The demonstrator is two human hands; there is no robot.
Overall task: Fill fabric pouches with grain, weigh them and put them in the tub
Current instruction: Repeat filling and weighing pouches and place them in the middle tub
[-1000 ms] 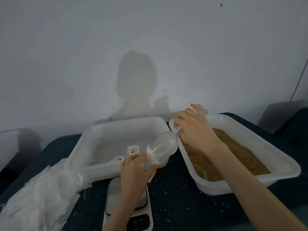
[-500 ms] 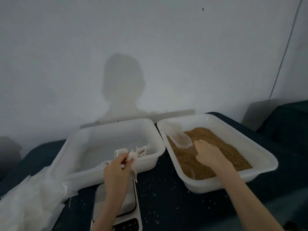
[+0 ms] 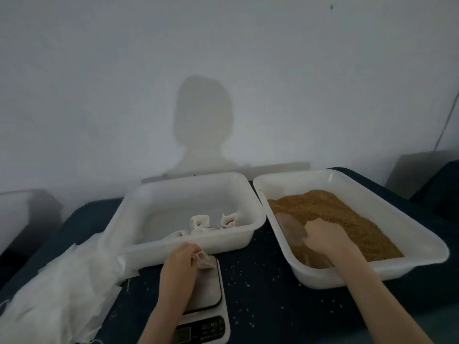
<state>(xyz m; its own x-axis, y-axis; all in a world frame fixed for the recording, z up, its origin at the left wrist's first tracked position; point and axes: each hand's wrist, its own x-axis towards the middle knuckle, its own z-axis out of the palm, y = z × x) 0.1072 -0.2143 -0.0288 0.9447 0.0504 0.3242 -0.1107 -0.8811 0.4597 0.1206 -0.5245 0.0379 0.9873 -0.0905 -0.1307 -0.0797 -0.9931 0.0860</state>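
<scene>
The left hand (image 3: 182,259) pinched the pouch (image 3: 205,262) over the scale (image 3: 207,297), just before the tub (image 3: 250,234). The right hand (image 3: 325,237) gripped the scoop (image 3: 289,225) in the grain (image 3: 347,219).

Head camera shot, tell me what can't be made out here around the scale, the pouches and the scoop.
- Scale readout: digits too small and blurred in the head view.
- Pouch: mostly covered by the left hand, so its fill level is hidden.
- Scoop: its handle is hidden under the right hand.
- Filled pouches: the tub front wall hides the lower ones, so no count.
- Empty pouch pile: cut off by the left edge.
</scene>
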